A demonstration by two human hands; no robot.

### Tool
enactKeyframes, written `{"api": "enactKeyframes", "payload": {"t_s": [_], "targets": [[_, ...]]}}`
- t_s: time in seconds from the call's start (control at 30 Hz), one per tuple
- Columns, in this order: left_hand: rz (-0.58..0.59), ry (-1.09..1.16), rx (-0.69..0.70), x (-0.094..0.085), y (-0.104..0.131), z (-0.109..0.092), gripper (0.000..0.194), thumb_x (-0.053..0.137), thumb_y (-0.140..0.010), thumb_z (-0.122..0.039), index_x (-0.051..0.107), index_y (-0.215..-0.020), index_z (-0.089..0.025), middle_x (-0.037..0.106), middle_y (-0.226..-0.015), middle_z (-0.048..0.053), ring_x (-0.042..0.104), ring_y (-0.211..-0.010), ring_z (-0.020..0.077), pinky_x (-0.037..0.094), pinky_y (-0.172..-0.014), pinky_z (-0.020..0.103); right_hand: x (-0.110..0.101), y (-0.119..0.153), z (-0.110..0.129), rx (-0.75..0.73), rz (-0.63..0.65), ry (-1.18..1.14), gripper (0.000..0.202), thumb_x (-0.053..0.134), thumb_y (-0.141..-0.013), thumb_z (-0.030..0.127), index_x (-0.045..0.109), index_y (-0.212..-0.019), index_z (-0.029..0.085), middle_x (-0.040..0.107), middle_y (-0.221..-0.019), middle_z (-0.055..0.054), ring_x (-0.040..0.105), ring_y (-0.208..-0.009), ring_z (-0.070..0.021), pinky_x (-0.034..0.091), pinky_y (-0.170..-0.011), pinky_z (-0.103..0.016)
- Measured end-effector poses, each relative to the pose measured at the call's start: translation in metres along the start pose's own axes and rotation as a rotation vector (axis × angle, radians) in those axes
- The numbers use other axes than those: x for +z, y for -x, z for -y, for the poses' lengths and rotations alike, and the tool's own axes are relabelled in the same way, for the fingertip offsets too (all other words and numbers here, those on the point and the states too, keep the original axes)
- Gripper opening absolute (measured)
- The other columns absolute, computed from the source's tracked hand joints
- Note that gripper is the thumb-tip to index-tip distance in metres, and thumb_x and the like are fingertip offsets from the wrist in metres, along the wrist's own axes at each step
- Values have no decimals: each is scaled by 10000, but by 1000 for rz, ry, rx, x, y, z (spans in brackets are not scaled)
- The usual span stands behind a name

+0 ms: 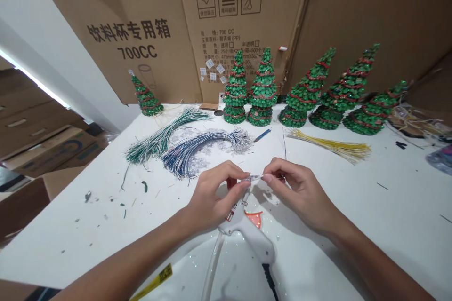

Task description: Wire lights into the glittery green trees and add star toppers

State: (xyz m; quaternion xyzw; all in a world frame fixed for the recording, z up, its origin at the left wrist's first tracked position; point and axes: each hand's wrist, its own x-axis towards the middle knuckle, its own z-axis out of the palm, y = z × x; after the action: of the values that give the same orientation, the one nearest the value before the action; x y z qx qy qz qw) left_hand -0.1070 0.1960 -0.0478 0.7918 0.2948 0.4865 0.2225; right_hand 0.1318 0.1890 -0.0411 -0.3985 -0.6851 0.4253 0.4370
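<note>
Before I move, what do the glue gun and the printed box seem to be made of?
Glue gun: probably hard plastic, going by its smooth, pale shell with a soft sheen. Printed box: looks like cardboard, matte brown with flat, creased panels and dark lettering.

"How is the worktop (116, 225) being lit?"
"Brightly, with soft shadows being cast across it; the cardboard (353, 19) at right is being left dimmer."
"And the edges?"
"Shapes are being stretched by lens distortion, and small print is being softened by blur."
</note>
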Motion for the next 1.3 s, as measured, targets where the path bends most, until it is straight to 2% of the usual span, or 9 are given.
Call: {"api": "enactKeyframes", "payload": {"t_s": [0.63,0.83,0.97,1.13,1.3], "targets": [[30,43,15,0,2,1,91,709,-1053,-116,695,-1006,-193,740,-923,18,657,-818,119,536,-764,285,2,3,-1,-66,-9,12,205,648,-1104,262,691,-903,253,622,-834,26,541,-782,-173,419,-734,-336],[-4,10,-21,1,3,3,119,698,-1070,-138,741,-1160,-203,779,-990,24,697,-821,114,559,-752,267,3,3,3,-74,-36,25,202,655,-1098,269,698,-901,255,640,-823,27,548,-769,-171,426,-727,-332],[-33,-23,-33,1,2,3,172,735,-1056,-155,759,-1220,-201,775,-937,4,707,-777,102,561,-737,250,6,3,5,-58,-44,24,208,654,-1099,293,714,-905,248,645,-819,25,546,-743,-162,419,-686,-323],[-25,-21,7,1,2,2,150,750,-1042,-140,763,-1180,-195,801,-939,12,711,-738,99,567,-711,244,7,2,6,-52,-43,18,209,656,-1093,291,729,-903,244,640,-795,31,543,-719,-152,404,-656,-313],[-14,13,69,2,1,3,148,732,-1037,-99,748,-1149,-195,831,-1002,57,763,-810,137,610,-735,274,6,2,6,-67,-34,24,208,658,-1089,262,719,-891,248,615,-796,36,516,-719,-152,386,-660,-317]]}}
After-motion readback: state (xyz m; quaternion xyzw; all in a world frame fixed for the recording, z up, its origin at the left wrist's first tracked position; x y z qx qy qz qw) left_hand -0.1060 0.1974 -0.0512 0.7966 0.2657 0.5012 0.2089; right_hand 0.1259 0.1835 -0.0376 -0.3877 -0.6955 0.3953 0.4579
